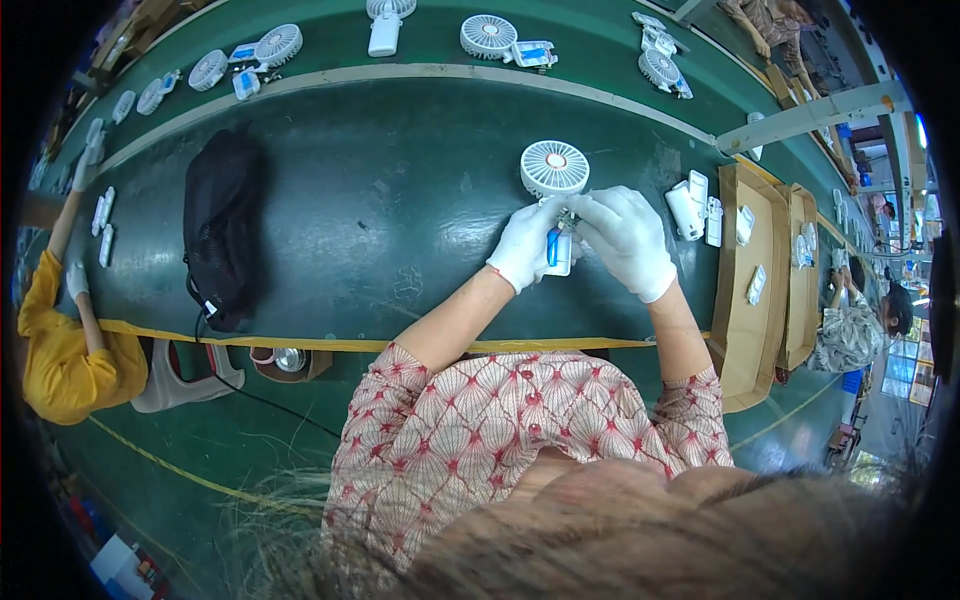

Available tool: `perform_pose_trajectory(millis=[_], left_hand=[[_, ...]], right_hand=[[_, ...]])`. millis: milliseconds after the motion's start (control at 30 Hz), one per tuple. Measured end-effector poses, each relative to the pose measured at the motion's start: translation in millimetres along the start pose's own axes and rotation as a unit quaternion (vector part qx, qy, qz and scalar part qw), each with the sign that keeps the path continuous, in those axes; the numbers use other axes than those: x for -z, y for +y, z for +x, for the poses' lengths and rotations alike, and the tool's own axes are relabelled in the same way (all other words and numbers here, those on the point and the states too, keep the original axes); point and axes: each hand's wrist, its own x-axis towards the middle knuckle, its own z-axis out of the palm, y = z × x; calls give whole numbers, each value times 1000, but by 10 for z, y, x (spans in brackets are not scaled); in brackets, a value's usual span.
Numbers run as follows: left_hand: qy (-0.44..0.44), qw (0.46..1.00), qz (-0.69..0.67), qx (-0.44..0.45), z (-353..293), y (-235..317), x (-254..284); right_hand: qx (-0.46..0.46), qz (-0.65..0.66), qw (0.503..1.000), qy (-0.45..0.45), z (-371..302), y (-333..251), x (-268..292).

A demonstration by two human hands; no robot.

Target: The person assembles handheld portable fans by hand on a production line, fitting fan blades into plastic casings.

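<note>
A small white handheld fan [555, 170] with a round slotted head is held over the green worktable [380, 200], its handle toward me. The handle is uncovered, and a blue part shows inside its white shell [558, 262]. My gloved left hand [525, 245] grips the fan by its handle from the left. On the other side, my gloved right hand [628, 235] has its thumb and fingers pinched together at the neck below the fan head. Whatever lies between those right fingertips is too small and covered to make out.
Loose white casing pieces [693, 207] lie right of my hands, beside a cardboard tray [745, 330] with a few parts. A black bag [222, 225] rests on the left. Several fans [488, 38] line the belt beyond a pale rail. Left, a co-worker in yellow [85, 350] reaches over the table.
</note>
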Motion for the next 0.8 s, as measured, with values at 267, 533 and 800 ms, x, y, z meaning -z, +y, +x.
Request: perform_pose_trajectory(millis=[267,533,800], left_hand=[[27,998,-41,-30,-38,1,-31],[21,999,40,12,-111,78,-60],[1,999,49,18,-85,17,-33]], right_hand=[[83,8,996,13,-44,-16,-182],[-90,72,992,-42,-88,141,-236],[-171,149,972,-66,-148,200,-236]])
